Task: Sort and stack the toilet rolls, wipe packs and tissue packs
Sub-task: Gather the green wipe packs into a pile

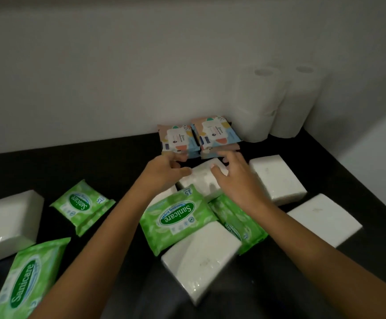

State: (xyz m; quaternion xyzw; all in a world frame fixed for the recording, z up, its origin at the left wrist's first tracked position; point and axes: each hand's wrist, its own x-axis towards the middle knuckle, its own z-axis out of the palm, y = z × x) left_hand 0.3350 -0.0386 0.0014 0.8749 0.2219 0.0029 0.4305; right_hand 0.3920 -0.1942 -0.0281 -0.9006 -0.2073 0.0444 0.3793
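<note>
Two short stacks of pastel patterned packs [180, 140] [217, 133] stand side by side against the wall. My left hand [164, 172] touches the front of the left stack with loosely bent fingers. My right hand [235, 178] reaches with spread fingers to the front of the right stack, its thumb over a white tissue pack [200, 178]. White toilet rolls [256, 100] [295, 100] stand stacked in the back right corner. Green Sanicare wipe packs [83, 206] [178, 217] [240, 223] [24, 279] and white tissue packs [10, 224] [277, 178] [323, 217] [201, 256] lie scattered.
Everything lies on a black counter [72, 162] bounded by a white wall [118, 77] at the back and another wall on the right. One green pack lies partly on top of white tissue packs in the middle.
</note>
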